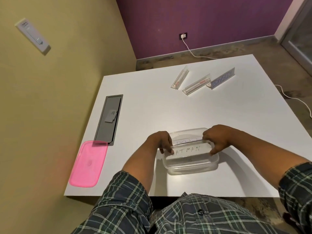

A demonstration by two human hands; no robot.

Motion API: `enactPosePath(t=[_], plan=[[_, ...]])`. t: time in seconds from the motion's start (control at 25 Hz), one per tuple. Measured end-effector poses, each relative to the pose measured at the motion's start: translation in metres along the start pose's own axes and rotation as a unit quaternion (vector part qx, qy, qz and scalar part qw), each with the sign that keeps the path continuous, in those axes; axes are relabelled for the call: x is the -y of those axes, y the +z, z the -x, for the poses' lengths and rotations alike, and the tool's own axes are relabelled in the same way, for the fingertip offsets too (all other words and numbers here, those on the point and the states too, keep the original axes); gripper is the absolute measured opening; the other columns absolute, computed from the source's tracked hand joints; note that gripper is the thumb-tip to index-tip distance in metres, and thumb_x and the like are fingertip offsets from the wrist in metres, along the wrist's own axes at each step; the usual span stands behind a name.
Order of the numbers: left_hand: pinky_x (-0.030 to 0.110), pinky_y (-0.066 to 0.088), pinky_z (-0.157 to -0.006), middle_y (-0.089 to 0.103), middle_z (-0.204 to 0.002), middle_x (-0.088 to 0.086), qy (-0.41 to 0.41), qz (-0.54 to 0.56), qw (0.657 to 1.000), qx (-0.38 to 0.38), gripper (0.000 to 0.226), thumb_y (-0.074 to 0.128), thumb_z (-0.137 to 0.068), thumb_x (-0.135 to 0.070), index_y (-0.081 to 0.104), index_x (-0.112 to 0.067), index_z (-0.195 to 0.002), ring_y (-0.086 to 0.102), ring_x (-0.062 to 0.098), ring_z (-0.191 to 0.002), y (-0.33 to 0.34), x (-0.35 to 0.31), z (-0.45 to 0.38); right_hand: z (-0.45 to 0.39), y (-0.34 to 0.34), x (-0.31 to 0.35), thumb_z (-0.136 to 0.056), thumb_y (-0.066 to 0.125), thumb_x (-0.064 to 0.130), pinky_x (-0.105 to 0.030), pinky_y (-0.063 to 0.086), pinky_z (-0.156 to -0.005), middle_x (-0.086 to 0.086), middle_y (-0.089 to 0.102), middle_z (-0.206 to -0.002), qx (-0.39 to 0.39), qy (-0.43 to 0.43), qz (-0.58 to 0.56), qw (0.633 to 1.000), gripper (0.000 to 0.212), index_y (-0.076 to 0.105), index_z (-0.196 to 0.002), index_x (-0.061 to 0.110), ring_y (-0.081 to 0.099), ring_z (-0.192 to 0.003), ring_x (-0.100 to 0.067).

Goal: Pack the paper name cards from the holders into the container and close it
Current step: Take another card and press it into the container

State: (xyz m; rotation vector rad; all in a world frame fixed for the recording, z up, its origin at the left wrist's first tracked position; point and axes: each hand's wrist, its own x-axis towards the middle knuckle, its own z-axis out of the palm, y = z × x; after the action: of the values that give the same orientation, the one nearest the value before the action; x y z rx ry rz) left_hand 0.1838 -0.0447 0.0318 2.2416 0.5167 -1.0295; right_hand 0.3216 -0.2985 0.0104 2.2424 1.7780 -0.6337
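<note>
A clear plastic container (pixel 190 163) stands open near the table's front edge. Over it both hands hold a clear name card holder (pixel 189 150) with a paper card reading BATMAN. My left hand (pixel 162 142) grips its left end and my right hand (pixel 216 139) grips its right end. Another written card (pixel 185 140) lies inside the container behind the holder. The pink lid (pixel 88 163) lies flat at the table's front left corner. At the far side stand two empty clear holders (pixel 179 79) (pixel 196 86) and one holder with a written card (pixel 222 79).
A grey cable hatch (pixel 108 119) is set into the white table (pixel 152 112) along its left edge. A white cable (pixel 295 100) runs over the floor to the right of the table.
</note>
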Motion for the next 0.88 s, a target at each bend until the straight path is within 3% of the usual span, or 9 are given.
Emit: enactPosePath(t=[0.12, 0.2, 0.36, 0.64, 0.88], plan=[[0.032, 0.060, -0.074, 0.073, -0.099, 0.013, 0.007, -0.074, 0.997, -0.004, 0.034, 0.085, -0.077, -0.012, 0.073, -0.005, -0.108, 0.073, 0.027, -0.081, 0.016, -0.007, -0.004, -0.008, 0.007, 0.009, -0.065, 0.062, 0.070, -0.030, 0.041, -0.065, 0.006, 0.065, -0.094, 0.005, -0.025, 0.055, 0.998, 0.055, 0.066, -0.093, 0.023, 0.065, -0.084, -0.023], [0.035, 0.059, -0.082, 0.073, -0.097, 0.009, 0.011, -0.146, 0.989, -0.012, 0.035, 0.085, -0.076, -0.018, 0.073, -0.007, -0.108, 0.067, 0.024, -0.079, 0.025, -0.011, -0.007, -0.012, 0.009, 0.012, -0.065, 0.064, 0.069, -0.031, 0.043, -0.067, 0.004, 0.067, -0.094, 0.006, -0.020, 0.076, 0.997, 0.054, 0.066, -0.092, 0.022, 0.066, -0.085, -0.024], [0.036, 0.055, -0.087, 0.071, -0.111, 0.001, 0.014, -0.255, 0.966, -0.041, 0.033, 0.081, -0.076, -0.025, 0.073, -0.020, -0.107, 0.066, 0.023, -0.104, 0.035, -0.008, -0.011, -0.017, 0.013, 0.016, -0.065, 0.065, 0.072, -0.033, 0.040, -0.071, 0.003, 0.068, -0.097, 0.018, -0.004, 0.103, 0.995, 0.058, 0.067, -0.096, 0.023, 0.064, -0.091, -0.025], [0.031, 0.049, -0.074, 0.073, -0.103, 0.002, 0.031, -0.290, 0.954, -0.069, 0.031, 0.086, -0.070, -0.037, 0.074, -0.021, -0.093, 0.068, 0.024, -0.098, 0.040, 0.002, -0.022, -0.024, 0.029, 0.027, -0.072, 0.069, 0.066, -0.038, 0.039, -0.082, -0.002, 0.071, -0.099, 0.057, -0.019, 0.180, 0.982, 0.055, 0.071, -0.100, 0.018, 0.063, -0.096, -0.027], [0.032, 0.050, -0.075, 0.073, -0.102, 0.003, 0.037, -0.310, 0.947, -0.081, 0.040, 0.084, -0.070, -0.046, 0.073, -0.019, -0.096, 0.068, 0.025, -0.097, 0.047, 0.008, -0.027, -0.025, 0.022, 0.027, -0.079, 0.069, 0.058, -0.036, 0.041, -0.083, -0.001, 0.074, -0.095, 0.086, -0.034, 0.164, 0.982, 0.039, 0.075, -0.091, 0.021, 0.067, -0.093, -0.026]])
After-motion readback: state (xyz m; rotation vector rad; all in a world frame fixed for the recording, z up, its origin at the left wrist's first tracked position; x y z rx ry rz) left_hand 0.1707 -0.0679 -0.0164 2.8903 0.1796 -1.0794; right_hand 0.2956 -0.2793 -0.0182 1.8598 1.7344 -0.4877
